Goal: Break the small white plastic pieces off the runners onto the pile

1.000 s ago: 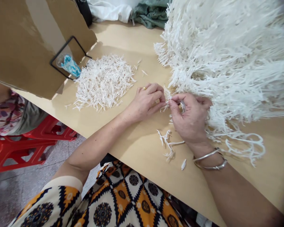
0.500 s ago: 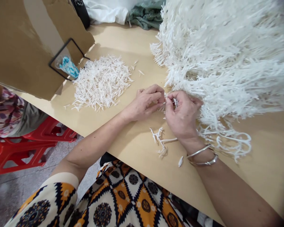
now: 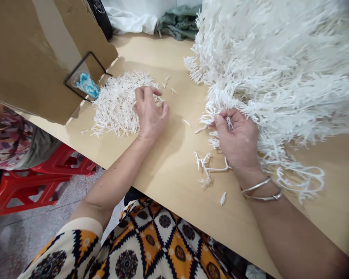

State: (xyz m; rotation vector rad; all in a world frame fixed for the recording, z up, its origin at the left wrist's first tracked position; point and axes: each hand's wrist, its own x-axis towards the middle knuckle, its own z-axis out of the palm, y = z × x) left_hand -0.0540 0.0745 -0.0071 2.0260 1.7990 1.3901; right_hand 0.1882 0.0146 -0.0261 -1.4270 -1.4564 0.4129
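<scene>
My left hand (image 3: pixel 150 112) is over the right side of a low pile of small white pieces (image 3: pixel 116 104). Its fingers are bent and apart from the thumb, and I see nothing held in them. At the front edge of a large heap of white branched strands (image 3: pixel 273 69), my right hand (image 3: pixel 238 135) is closed, thumb against fingers, on white branched strands (image 3: pixel 229 123). A bare branched white stem (image 3: pixel 212 168) lies just in front of the right wrist, and a small white piece (image 3: pixel 223 198) lies nearer the table's edge.
A cardboard box (image 3: pixel 31 58) stands at the left, with a black wire frame (image 3: pixel 85 58) and a clear cup with something blue and white (image 3: pixel 87 84) beside it. Cloths (image 3: pixel 178 23) lie at the back. Red stools (image 3: pixel 23 190) and a seated person (image 3: pixel 10 139) are at the left.
My left hand has moved left, away from my right hand, to the small pile, and its fingers have opened. My right hand has shifted slightly right, still closed on strands.
</scene>
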